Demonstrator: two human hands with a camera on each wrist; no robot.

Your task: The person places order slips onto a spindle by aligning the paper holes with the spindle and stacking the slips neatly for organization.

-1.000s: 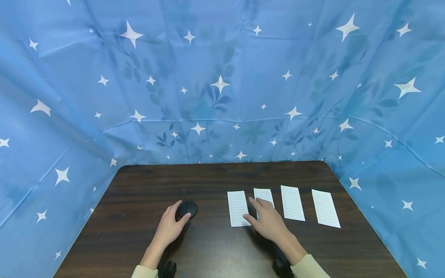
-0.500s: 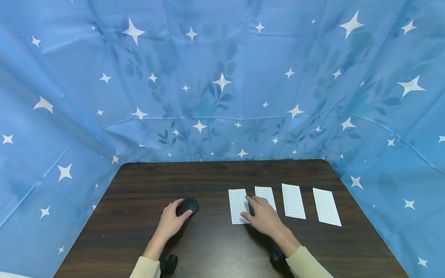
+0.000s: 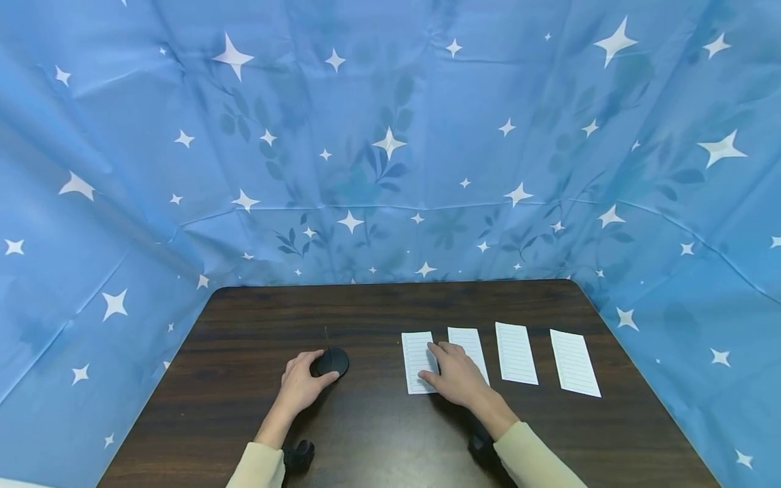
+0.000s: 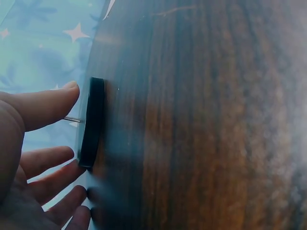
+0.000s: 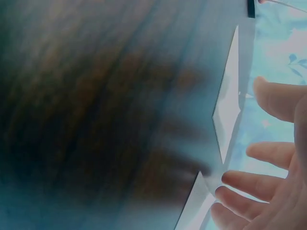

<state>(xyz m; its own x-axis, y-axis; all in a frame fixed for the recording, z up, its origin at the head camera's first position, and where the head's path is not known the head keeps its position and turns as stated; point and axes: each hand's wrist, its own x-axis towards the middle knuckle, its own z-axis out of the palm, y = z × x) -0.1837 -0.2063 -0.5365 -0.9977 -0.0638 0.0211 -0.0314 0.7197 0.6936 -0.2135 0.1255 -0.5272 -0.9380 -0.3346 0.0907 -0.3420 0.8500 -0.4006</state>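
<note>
My left hand [image 3: 300,385] rests beside a paper spike [image 3: 339,362], which has a round black base and a thin upright metal pin [image 4: 73,119]. In the left wrist view the thumb stretches out near one side of the base, and the loosely bent fingers lie at the other. My right hand [image 3: 460,379] hovers spread, palm down, above two white lined slips. Its thumb and index finger overlap the leftmost slip [image 3: 417,366], while the hand partly hides the second slip [image 3: 466,340]. Nothing shows between the right hand's thumb and fingers [image 5: 259,152].
A third lined slip [image 3: 516,352] and a fourth one [image 3: 575,362] lie further right in the row. All sit on a dark wood-grain table [image 3: 366,434]. A blue curtain with white stars [image 3: 390,169] hangs behind the far edge. Black wrist devices show under both sleeves.
The right hand has shifted slightly left, toward the leftmost slip. The left hand stays at the spike's base, and the slips keep their places. The head view has moved a little.
</note>
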